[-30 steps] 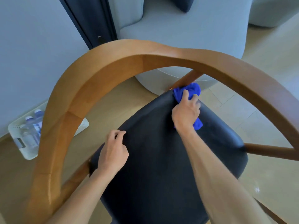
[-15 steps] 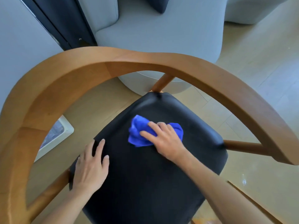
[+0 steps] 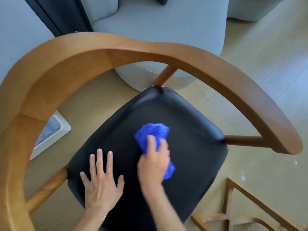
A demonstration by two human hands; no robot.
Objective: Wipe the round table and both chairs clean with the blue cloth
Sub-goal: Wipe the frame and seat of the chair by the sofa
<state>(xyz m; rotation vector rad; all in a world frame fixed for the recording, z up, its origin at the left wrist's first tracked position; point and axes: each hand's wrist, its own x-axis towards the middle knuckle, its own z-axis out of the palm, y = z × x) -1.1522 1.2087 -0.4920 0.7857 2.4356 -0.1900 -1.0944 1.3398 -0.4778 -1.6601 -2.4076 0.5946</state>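
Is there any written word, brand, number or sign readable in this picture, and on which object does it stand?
No text can be read anywhere in this view.
White tray on the floor at left: its contents are too blurred to show any label.
Blue cloth, black seat, wooden backrest and grey sofa: plain surfaces, no marking visible.
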